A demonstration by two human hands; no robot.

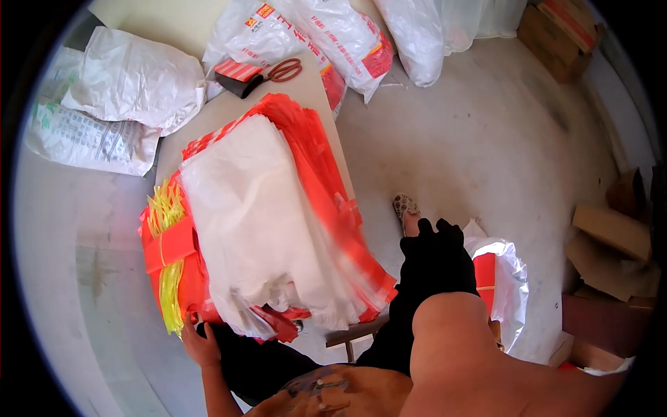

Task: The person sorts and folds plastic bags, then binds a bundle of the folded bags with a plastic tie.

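Observation:
My left hand (200, 346) is low at the near left corner of a table, beside folded red bags (171, 243). Its thumb and forefinger stand apart at the red edge; I cannot tell whether they touch it. My right arm (451, 333) reaches down by my right leg, and its hand is hidden. Near that arm stands an open white sack (513, 285) with a red bundle (484, 281) inside. In front of me lies a thick stack of white plastic bags (243, 187) on red bags (306, 139). Yellow strips (167, 208) lie on the folded red bags.
Scissors (283, 70) lie beside a black and red-striped item (240, 76) at the table's far end. Stuffed white sacks (139, 80) sit left and behind. Cardboard boxes (611, 236) stand at right on the floor (486, 139). My knee and foot (408, 215) are right of the table.

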